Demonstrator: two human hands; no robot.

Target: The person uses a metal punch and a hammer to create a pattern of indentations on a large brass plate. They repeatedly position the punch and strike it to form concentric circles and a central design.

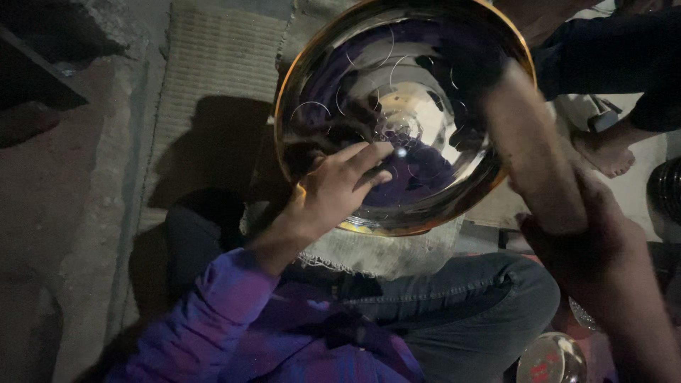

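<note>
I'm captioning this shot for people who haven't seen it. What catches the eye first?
A big shiny metal bowl fills the upper middle, its rim glowing orange. The left hand lies flat inside it, while the right hand grips a pale rod-like tool against the bowl's right side.

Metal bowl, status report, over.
Left hand flat inside metal bowl. Right hand grips pale tool against the rim. Burlap cloth beneath.
</note>
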